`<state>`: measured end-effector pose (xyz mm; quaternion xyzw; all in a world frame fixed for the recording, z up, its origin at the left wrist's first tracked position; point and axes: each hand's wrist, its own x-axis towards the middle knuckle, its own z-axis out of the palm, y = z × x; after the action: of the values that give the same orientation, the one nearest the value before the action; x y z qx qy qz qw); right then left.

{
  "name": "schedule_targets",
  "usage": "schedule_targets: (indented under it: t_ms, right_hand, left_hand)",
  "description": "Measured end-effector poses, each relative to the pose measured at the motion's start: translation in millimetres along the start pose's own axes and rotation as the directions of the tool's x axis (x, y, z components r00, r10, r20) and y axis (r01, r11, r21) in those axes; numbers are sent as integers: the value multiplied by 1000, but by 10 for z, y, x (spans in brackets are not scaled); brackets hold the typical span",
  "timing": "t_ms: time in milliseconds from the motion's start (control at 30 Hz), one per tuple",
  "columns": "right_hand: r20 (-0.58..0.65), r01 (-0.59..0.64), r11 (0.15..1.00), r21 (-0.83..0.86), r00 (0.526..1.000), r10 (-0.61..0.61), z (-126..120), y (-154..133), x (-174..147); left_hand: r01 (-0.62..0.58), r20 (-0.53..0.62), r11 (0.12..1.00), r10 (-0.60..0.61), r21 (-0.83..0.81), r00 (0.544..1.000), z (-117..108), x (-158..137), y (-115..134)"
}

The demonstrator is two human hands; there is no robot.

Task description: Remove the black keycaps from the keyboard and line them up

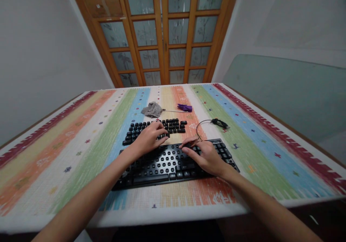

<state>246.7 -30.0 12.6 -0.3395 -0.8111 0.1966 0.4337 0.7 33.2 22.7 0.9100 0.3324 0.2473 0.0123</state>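
Note:
A black keyboard (151,175) lies on the tablecloth in front of me, its middle stripped to bare key sockets while keys remain along the near edge and right side. Behind it, loose black keycaps (137,126) are laid out in rows. My left hand (151,135) reaches over these rows, thumb and index finger closed around a keycap at their right end. Above the keyboard's right half, my right hand (205,155) pinches a small black keycap (186,145) between thumb and fingers. My palm covers part of the keys beneath.
A grey cloth (152,110) lies beyond the keycaps, near a thin metal rod (173,111) and a purple item (185,107). The keyboard's bundled cable (220,123) rests at the right. A striped tablecloth (89,155) covers the table; wooden glazed doors (163,36) stand behind.

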Motion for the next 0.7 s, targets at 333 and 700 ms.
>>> schedule_targets:
  t_ms: [333,700]
  right_hand:
    - [10,26,1000,-9,1000,-26,-15,21,-28]
    - [55,19,1000,-9,998,-18,-20,6,-24]
  left_hand:
    - [-32,128,984,9,176,992,266,102,-172]
    - [-6,153,986,-19,166,988,295,82,-184]
